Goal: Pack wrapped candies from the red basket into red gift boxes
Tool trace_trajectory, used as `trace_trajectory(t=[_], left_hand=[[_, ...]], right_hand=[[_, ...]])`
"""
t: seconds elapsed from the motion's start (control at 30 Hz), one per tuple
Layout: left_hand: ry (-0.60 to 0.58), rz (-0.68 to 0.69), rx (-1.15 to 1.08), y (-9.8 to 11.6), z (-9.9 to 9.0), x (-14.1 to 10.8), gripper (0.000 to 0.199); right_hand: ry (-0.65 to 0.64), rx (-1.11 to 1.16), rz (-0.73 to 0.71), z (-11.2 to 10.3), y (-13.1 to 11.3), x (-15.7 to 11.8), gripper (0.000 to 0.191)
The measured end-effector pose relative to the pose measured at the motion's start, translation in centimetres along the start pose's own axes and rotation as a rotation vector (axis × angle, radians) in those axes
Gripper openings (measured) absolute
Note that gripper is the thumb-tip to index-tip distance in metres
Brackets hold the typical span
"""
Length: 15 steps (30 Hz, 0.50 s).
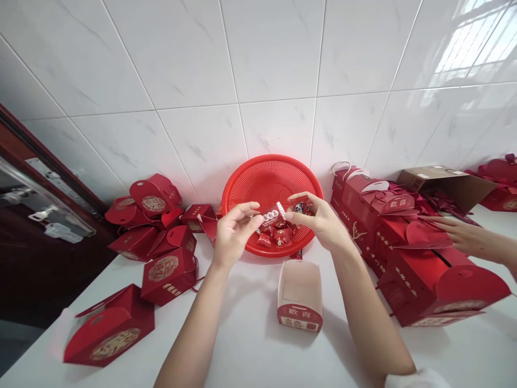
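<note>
A red plastic basket [258,178] leans by the wall with several red-wrapped candies [283,235] at its bottom. Above them, a red candy packet with white lettering [272,216] is pinched at its left end by my left hand [238,229] and at its right end by my right hand [313,218]. A dark wrapped piece [299,207] shows behind my right fingers; whether they hold it is unclear. Just in front of the basket stands an open red box [299,293] with a pale inside, which looks bare.
Several red gift boxes [163,275] stand at the left, near a dark door [36,226]. More red boxes [404,258] line the right, where another person's hand [464,233] touches one. A cardboard box [448,178] stands behind.
</note>
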<state>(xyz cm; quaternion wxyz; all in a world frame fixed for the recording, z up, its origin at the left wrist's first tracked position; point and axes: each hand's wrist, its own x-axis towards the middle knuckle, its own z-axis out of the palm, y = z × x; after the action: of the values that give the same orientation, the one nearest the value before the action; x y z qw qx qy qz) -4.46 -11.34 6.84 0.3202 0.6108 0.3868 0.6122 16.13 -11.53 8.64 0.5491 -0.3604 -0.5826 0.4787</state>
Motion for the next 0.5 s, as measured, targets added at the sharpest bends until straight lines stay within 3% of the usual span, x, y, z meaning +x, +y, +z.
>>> trace_trajectory(t=[0.13, 0.33, 0.4, 0.5], left_hand=[[-0.116, -0.029, -0.004, -0.3, 1.2, -0.4, 0.039], [-0.152, -0.119, -0.076, -1.7, 1.1, 0.1, 0.036], [-0.28, -0.188, -0.038, -2.5, 1.6, -0.1, 0.032], [-0.615, -0.269, 0.034, -3.6, 2.9, -1.1, 0.031]], right_hand=[[-0.059, -0.054, -0.016, 0.2, 0.0, 0.1, 0.037], [0.219, -0.045, -0.112, -2.2, -0.4, 0.2, 0.036], [0.291, -0.054, -0.139, -3.2, -0.5, 0.1, 0.033], [0.343, -0.053, -0.159, -4.1, -0.6, 0.0, 0.032]])
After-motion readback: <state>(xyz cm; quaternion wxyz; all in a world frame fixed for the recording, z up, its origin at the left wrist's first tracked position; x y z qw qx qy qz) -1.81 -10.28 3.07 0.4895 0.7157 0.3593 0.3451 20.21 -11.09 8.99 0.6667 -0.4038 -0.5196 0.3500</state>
